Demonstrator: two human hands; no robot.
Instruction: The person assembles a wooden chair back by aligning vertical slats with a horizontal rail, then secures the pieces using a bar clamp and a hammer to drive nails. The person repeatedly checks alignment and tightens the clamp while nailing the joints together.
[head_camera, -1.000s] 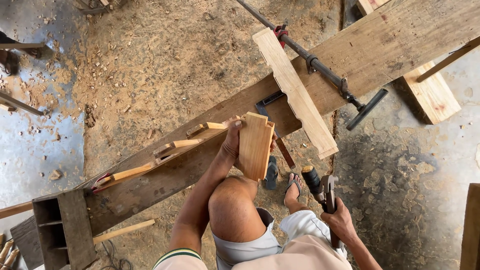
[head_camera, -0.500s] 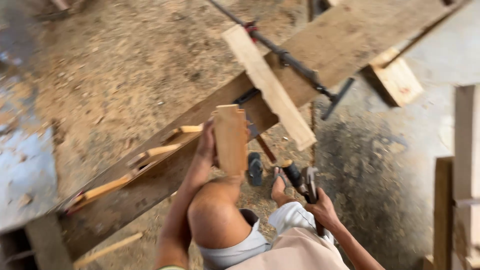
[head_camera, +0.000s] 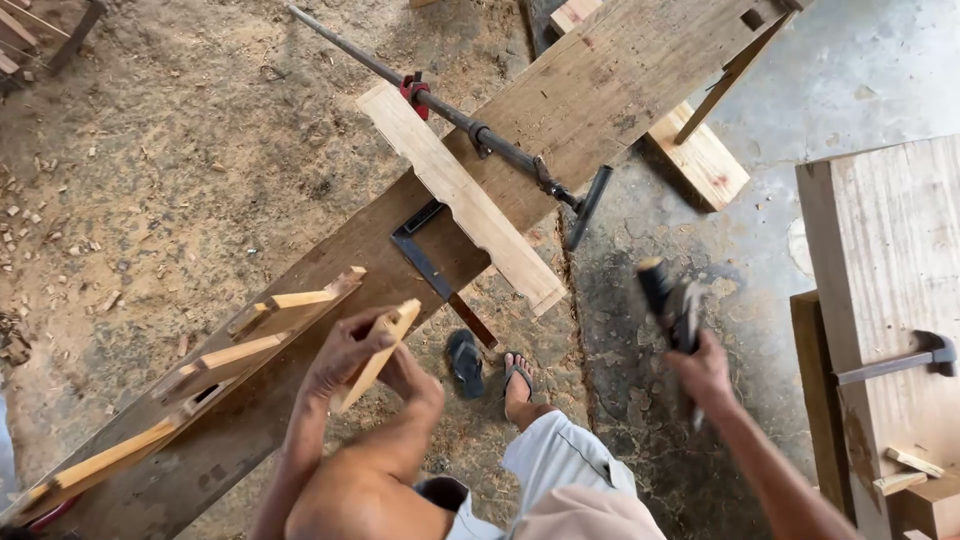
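My left hand (head_camera: 352, 352) grips a small flat wooden piece (head_camera: 382, 350) tilted on edge, just in front of the long workbench plank (head_camera: 600, 90). My right hand (head_camera: 703, 372) is raised to the right and holds a dark hand tool (head_camera: 668, 300) with a black handle, blurred by motion. On the plank lie a pale notched board (head_camera: 462, 196), a long metal bar clamp (head_camera: 470, 125) with a red part, and a try square (head_camera: 425, 260). Several wooden pegs (head_camera: 265, 325) stick up from the plank near my left hand.
Sawdust and wood chips cover the ground at the left. A thick wooden block (head_camera: 890, 260) with a metal hammer (head_camera: 905, 360) on it stands at the right. A pale plank (head_camera: 700, 160) lies behind the bench. My foot (head_camera: 517, 385) and a sandal (head_camera: 465, 362) are below.
My right hand has swung the dark tool up and out to the right. My left hand has tilted the wooden piece from upright to slanted. The view has shifted, revealing the block at right.
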